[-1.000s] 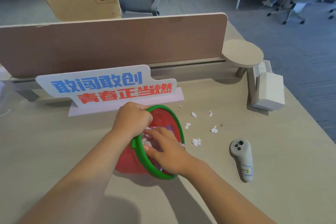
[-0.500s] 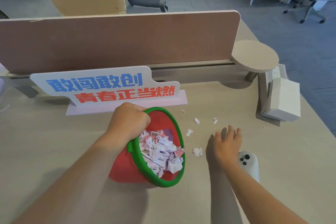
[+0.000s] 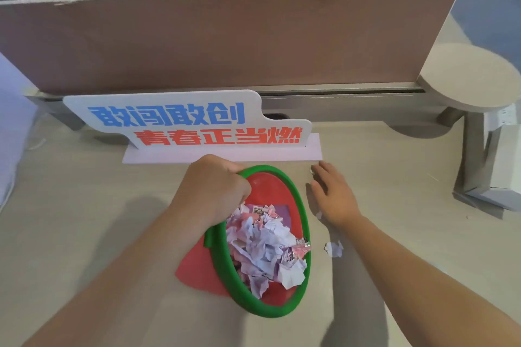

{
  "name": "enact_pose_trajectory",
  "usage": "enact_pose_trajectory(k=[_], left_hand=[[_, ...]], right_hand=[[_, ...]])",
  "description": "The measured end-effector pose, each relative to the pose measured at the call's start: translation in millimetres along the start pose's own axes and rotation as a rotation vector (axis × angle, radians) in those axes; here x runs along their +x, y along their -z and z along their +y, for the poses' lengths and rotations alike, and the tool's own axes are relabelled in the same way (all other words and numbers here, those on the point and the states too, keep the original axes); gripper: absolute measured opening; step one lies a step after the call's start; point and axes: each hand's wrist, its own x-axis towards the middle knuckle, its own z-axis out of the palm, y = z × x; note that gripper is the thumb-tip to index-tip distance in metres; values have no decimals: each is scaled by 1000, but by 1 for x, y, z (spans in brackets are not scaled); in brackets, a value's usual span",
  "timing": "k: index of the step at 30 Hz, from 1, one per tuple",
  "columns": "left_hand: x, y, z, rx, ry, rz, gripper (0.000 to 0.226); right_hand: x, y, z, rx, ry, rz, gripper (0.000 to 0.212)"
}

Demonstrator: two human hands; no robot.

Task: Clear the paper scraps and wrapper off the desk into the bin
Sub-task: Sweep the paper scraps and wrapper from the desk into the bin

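Note:
A red bin with a green rim (image 3: 303, 222) lies tilted toward me on the desk, holding several crumpled paper scraps and a pink wrapper (image 3: 265, 245). My left hand (image 3: 217, 189) grips the rim at its far left side. My right hand (image 3: 334, 194) lies flat on the desk just right of the bin, fingers spread and pointing toward the sign. A small scrap (image 3: 312, 170) shows at its fingertips, another (image 3: 319, 215) beside its wrist. A larger white scrap (image 3: 333, 248) lies on the desk near the bin's right edge.
A white sign with blue and red characters (image 3: 186, 118) stands on a pale base right behind the bin. A brown divider panel (image 3: 225, 36) closes the desk's far side. A round stand (image 3: 470, 76) and a white box (image 3: 507, 160) occupy the right.
My right hand has moved from near the controller forward and left to the bin's right side, flat over scraps. The view shifted closer and down. My left hand keeps its hold on the rim.

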Motion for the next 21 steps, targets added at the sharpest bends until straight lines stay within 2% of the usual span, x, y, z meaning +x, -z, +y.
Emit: enact_pose_trajectory(k=[4,8,12,14,16,17,18,20,21], left_hand=[[0,-1,6,3,-4,5,29],[0,-1,5,-17,-4,1,29],[-3,2,5,-42,-30,1,25],[-4,2,7,-57,-26,6,23],[-7,1,8,-65,-15,11,25],[-8,0,9,-64,-13,10,27],[-10,0,9,-60,-18,5,27],[-14,-1,10,-54,-34,-7,26],[-16,-2,10,-56,-41,-8,26]], right_hand=[[10,2,-8,-105,167,-201,45],[-7,6,-7,-146,236,-348,43],[-53,10,9,-134,341,-351,51],[-77,11,19,-128,315,-365,56],[-95,14,22,-62,242,-357,49],[-102,19,17,19,172,-283,45],[-106,22,14,129,74,-133,42],[-114,33,5,304,-120,288,44],[-118,36,2,332,-217,435,46]])
